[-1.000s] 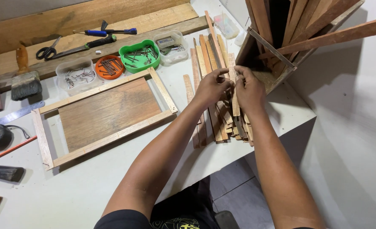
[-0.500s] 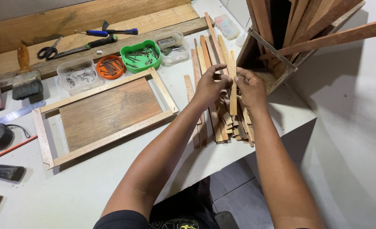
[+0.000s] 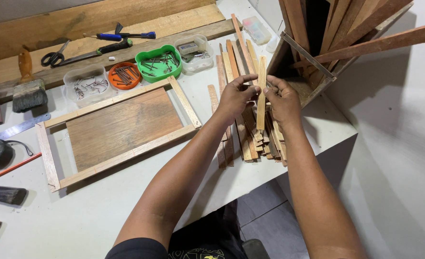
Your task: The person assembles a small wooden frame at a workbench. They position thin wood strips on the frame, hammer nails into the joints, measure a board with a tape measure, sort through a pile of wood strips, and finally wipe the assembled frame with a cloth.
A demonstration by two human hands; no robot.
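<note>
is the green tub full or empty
Partly full: the green tub has loose dark nails scattered over its bottom, and it has no lid.

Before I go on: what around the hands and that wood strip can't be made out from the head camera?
- Pile of strips: head view, its middle is hidden under the left hand and right hand.
- Light strip: both hands' fingers cover part of it.
- Wooden box: cut off by the top edge, inside too dark.
- Green tub: contents too small to identify.
</note>
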